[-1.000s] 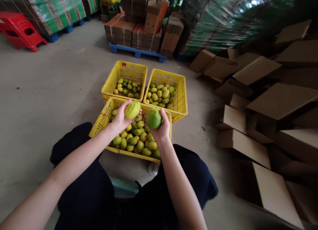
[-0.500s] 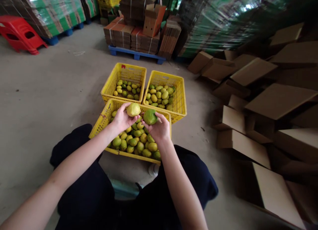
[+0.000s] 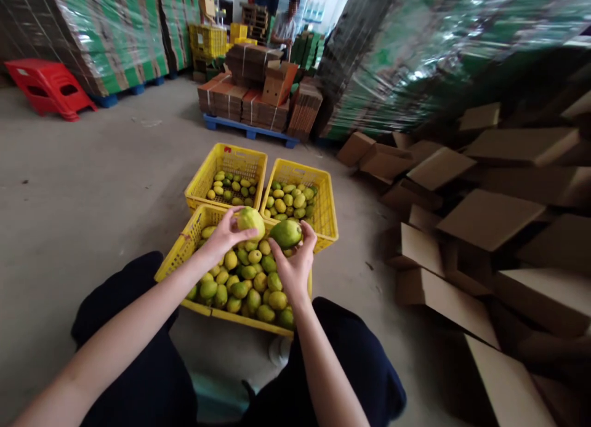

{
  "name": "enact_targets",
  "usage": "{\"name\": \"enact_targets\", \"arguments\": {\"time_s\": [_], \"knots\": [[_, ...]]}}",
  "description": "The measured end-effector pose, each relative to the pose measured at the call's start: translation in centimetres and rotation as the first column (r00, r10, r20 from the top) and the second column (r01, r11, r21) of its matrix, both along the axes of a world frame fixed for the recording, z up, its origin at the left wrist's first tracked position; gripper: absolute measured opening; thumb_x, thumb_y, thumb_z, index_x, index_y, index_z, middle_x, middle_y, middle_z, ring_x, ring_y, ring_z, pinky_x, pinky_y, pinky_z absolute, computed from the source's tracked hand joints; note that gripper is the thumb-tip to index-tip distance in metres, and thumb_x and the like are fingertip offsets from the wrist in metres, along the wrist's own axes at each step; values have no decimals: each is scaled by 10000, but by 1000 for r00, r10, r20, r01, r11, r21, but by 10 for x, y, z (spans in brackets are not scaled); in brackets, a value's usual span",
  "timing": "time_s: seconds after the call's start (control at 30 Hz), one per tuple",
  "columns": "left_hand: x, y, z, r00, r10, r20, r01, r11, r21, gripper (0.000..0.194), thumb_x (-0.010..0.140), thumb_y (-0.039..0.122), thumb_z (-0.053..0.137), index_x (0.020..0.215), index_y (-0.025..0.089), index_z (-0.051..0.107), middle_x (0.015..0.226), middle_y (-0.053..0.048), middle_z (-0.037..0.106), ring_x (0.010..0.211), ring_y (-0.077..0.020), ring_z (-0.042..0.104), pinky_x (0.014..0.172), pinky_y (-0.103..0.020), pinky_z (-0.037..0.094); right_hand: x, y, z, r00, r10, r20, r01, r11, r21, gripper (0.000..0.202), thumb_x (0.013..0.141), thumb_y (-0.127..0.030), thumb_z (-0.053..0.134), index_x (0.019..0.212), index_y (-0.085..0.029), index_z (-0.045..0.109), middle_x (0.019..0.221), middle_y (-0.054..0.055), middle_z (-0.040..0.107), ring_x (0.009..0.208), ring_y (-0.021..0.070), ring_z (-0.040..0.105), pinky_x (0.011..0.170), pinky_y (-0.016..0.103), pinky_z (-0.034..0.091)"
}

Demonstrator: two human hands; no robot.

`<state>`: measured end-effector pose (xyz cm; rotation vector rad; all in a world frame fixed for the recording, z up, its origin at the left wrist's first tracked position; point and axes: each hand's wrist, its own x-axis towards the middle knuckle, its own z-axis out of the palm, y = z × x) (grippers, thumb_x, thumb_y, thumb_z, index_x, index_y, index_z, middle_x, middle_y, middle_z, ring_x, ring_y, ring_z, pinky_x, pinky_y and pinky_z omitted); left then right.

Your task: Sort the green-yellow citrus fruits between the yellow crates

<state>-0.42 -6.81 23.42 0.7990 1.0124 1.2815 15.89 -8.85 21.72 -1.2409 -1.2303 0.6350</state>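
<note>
My left hand is closed round a yellow-green fruit. A darker green fruit is held between the thumb and fingers of my right hand. Both hands are above the near yellow crate, which holds several green and yellow fruits. Behind it stand two more yellow crates, the left one with fewer fruits in it and the right one with a pile toward its left side.
Open cardboard boxes lie heaped on the right. Flattened cartons sit on a blue pallet ahead. A red stool is at the far left, near wrapped stacks. A person is in the background.
The view has tilted up, bringing the person in the background into sight. Both fruits are still held; the green one has been turned so its longer side shows, and my fingers have shifted on both.
</note>
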Motion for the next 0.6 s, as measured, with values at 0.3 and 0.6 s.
{"name": "enact_targets", "arguments": {"time_s": [0.3, 0.6], "knots": [[-7, -15, 10, 869, 198, -454, 48, 879, 475, 504, 632, 224, 860, 1103, 254, 680, 1275, -93, 592, 1235, -268, 546, 1023, -356, 480, 8, -5, 7, 922, -33, 386, -66, 969, 240, 488, 765, -234, 714, 1225, -329, 584, 1127, 61, 532, 1084, 275, 581, 952, 516, 515], [-11, 6, 4, 970, -100, 222, 86, 994, 72, 529, 640, 158, 784, 1153, 205, 664, 1035, -53, 716, 970, -224, 671, 850, -326, 556, 8, 11, 6, 812, 240, -531, -320, 945, -62, 501, 597, -259, 827, 1041, -277, 596, 986, -12, 670, 866, 173, 633, 762, 310, 524]]}}
